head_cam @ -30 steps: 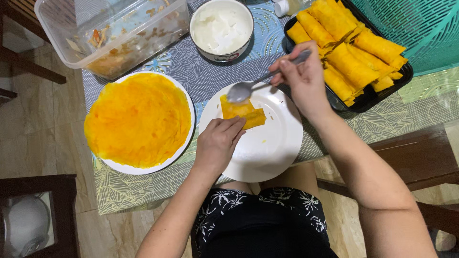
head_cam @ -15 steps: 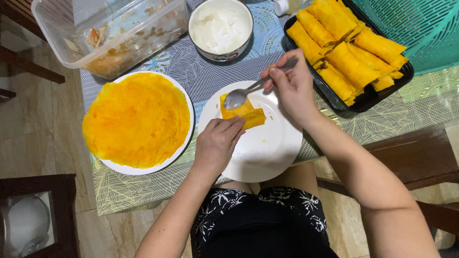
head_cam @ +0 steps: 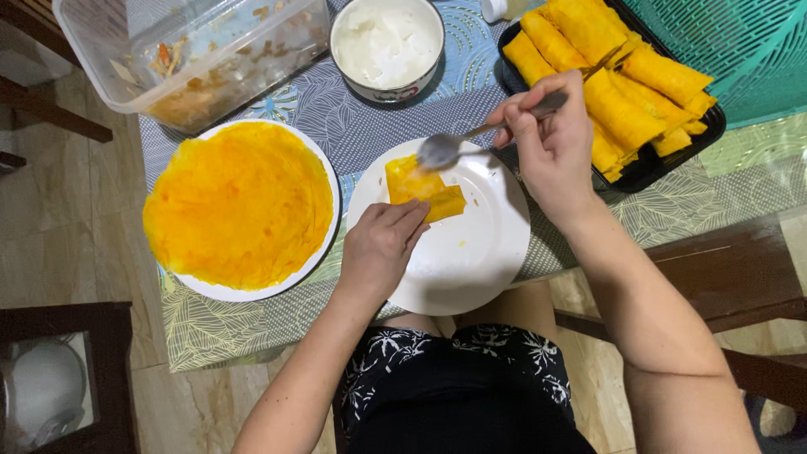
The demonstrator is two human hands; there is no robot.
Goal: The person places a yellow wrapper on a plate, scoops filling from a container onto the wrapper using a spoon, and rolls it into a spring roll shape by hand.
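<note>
A partly folded orange wrapper [head_cam: 424, 188] lies on a white plate [head_cam: 471, 252] in front of me. My left hand [head_cam: 380, 248] presses its fingertips on the near edge of that wrapper. My right hand [head_cam: 548, 143] grips a metal spoon [head_cam: 445, 147] by the handle, its bowl hovering just above the wrapper's far corner. A second white plate [head_cam: 324, 172] to the left carries a stack of flat round orange wrappers [head_cam: 239, 206].
A black tray [head_cam: 643, 172] of several rolled orange rolls [head_cam: 622, 101] sits at the right. A bowl of white paste [head_cam: 387, 46] stands behind the plate. A clear plastic tub [head_cam: 193, 55] with filling scraps is at the back left. A teal basket [head_cam: 748, 50] fills the top right corner.
The spoon has lifted off the wrapper and moved right and back with my right hand. My left hand stays on the wrapper.
</note>
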